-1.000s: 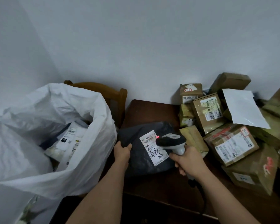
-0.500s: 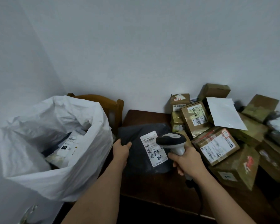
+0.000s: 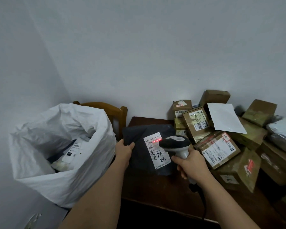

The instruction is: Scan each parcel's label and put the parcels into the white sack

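Right now the right hand (image 3: 192, 164) grips the handle of a barcode scanner (image 3: 175, 143), whose red line falls across the white label (image 3: 156, 150) of a dark grey parcel (image 3: 144, 146). That parcel lies flat on the brown worktop (image 3: 155, 189), and the left hand (image 3: 123, 150) holds its left edge, thumb on top. Left of the worktop stands the white sack (image 3: 56, 162), mouth open, with labelled parcels already inside, a wooden chair (image 3: 112, 113) behind it. At the right, cardboard boxes (image 3: 218, 147) are heaped against the wall, with a white envelope (image 3: 224, 118) lying on top.
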